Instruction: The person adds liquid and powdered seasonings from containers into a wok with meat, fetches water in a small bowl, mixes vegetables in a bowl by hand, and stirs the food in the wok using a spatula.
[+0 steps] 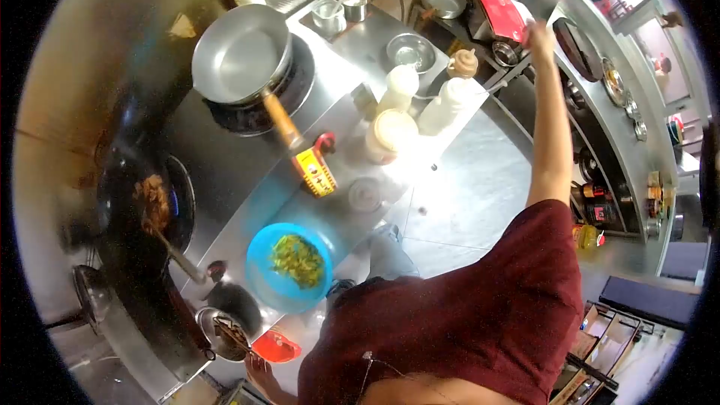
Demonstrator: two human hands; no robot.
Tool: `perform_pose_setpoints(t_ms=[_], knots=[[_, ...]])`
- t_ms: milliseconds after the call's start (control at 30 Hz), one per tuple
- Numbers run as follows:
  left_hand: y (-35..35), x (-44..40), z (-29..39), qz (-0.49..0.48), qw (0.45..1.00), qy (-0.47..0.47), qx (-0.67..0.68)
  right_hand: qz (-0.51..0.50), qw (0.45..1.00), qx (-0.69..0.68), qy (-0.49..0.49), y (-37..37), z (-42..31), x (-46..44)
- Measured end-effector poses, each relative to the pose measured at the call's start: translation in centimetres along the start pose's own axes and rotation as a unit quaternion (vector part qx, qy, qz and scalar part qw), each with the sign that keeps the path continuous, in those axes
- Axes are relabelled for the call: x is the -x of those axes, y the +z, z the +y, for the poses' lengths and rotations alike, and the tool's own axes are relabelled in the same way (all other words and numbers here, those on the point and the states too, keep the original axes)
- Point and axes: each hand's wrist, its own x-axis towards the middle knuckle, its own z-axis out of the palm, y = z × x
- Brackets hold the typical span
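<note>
My right arm is stretched out to the far counter, where my right hand [538,36] is at the edge of an open red box [502,15]. Its fingers are blurred, so the grip cannot be made out. Low at the left, my left hand [259,371] is beside a red plastic container [276,346] and a metal pot [221,334] with utensils in it. Its fingertips look spread, and I see nothing held in them. A blue bowl [259,277] of chopped greens [298,261] stands on the steel counter. Brown food [154,202] lies in a dark wok [124,255] with a ladle [184,262].
A wooden-handled pan [240,52] sits on a burner at upper left. Near its handle lies a yellow-and-red box [315,172]. White squeeze bottles [448,105] and a lidded tub [391,135] crowd the counter edge. Steel shelving [630,135] curves along the right.
</note>
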Motion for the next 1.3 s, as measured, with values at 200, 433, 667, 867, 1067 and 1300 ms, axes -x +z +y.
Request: perform_pose_setpoints(t_ms=[200,433,667,867,1067,1300], knots=[[-1.4,0.2,-2.8,0.025,0.984,-0.148,-0.097,-0.251,0.926,-0.053,0.275,6.0,18.0,2.4],[1.7,2.8,-3.4,-0.041,0.964,-0.166,-0.204,-0.349,0.84,-0.232,0.344,12.2,21.1,0.9],[4.0,4.2,-4.0,-0.036,0.957,-0.125,-0.259,-0.417,0.873,-0.166,0.19,14.0,21.9,0.6],[6.4,5.4,-4.8,-0.039,0.934,-0.125,-0.333,-0.335,0.85,-0.245,0.323,14.5,18.8,1.4],[8.1,7.2,-5.3,-0.038,0.936,-0.117,-0.33,-0.29,0.867,-0.254,0.316,14.4,18.9,0.6],[6.0,5.3,-8.5,-0.123,0.89,-0.032,-0.437,-0.293,0.884,-0.267,0.248,12.6,13.2,-2.1]])
